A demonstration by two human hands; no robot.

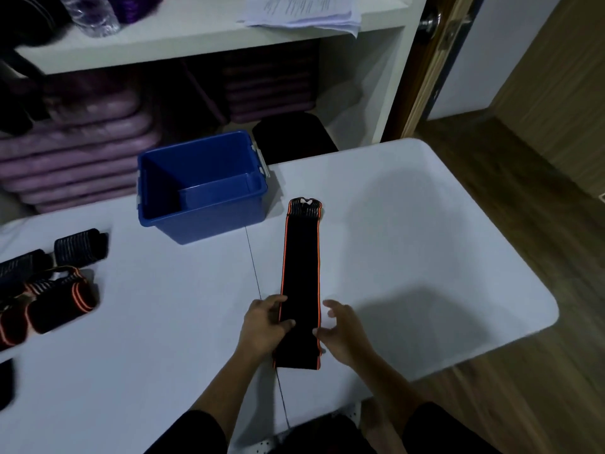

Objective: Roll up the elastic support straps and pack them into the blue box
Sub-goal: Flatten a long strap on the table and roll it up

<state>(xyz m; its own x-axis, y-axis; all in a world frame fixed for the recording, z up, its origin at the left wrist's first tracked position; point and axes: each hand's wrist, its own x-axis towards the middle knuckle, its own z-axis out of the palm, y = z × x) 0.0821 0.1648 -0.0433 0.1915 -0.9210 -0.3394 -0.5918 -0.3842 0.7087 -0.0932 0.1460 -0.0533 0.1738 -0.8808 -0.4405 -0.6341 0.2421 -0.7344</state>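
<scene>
A long black elastic strap with orange edges (299,257) lies flat and unrolled on the white table (425,224). Its far end, ribbed with orange stripes, lies just beside the open-topped blue plastic box (203,224). The left hand (263,324) grips the strap's near left edge, thumb laid across the fabric. The right hand (340,332) has its fingers spread, with the fingertips at the right edge. Rolled black-and-orange straps (62,299) sit at the table's left.

white table (425,240) carries the blue box (203,224) near its far edge; a flat strap (299,273) lies just right of the box, rolled straps (62,299) well left of it.
</scene>
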